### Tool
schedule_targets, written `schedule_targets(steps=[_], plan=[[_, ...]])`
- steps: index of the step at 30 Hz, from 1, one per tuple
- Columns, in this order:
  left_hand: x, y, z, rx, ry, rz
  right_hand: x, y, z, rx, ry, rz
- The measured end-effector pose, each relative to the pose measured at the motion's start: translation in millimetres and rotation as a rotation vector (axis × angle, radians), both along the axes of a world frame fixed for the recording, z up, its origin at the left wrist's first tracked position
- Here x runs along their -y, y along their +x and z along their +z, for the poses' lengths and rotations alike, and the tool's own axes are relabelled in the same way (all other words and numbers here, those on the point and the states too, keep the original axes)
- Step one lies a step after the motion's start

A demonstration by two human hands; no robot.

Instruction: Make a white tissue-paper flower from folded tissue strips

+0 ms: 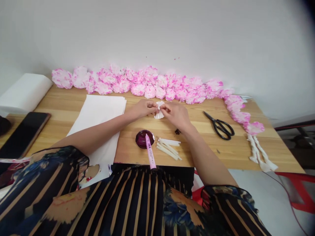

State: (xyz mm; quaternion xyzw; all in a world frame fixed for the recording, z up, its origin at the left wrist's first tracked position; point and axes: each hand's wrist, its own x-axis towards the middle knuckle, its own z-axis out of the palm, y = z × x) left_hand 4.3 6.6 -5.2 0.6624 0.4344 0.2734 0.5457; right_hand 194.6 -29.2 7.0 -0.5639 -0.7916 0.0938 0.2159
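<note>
Between my two hands is a small piece of white pleated paper [159,113], pinched near its middle and fanned out above and below. My left hand [145,108] grips it from the left with thumb and fingers. From the right, my right hand [175,113] pinches the same paper. Below them a pink marker [150,152] leans across a dark purple round dish [141,139]. Several whitish sticks [169,148] lie beside the dish. A small dark cluster [177,131] rests near my right wrist.
Pink and white paper flowers [137,82] line the table's back edge and curve down the right side to twisted white strips [259,152]. Black scissors [220,126] lie right. White sheets [98,113], a phone [23,134] and a white paper roll [26,91] are left.
</note>
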Motion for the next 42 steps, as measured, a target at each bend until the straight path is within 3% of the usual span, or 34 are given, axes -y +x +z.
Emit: schedule_targets(steps=[6,16,30,42], plan=[[-1,-5,-6.5,-0.05,0.062,-0.015,0,0,1.9,0.012,-0.038,-0.002],[5,-3,-2.1,-0.024,0.098,-0.027,1,1,0.6,0.058,-0.045,-0.02],[11,9,-4.4,0.057,0.116,0.147,3,-2,0.2,0.055,-0.032,-0.012],[11,5,-2.1,0.009,0.165,0.143,-6,9,-3.0,-0.189,-0.123,-0.049]])
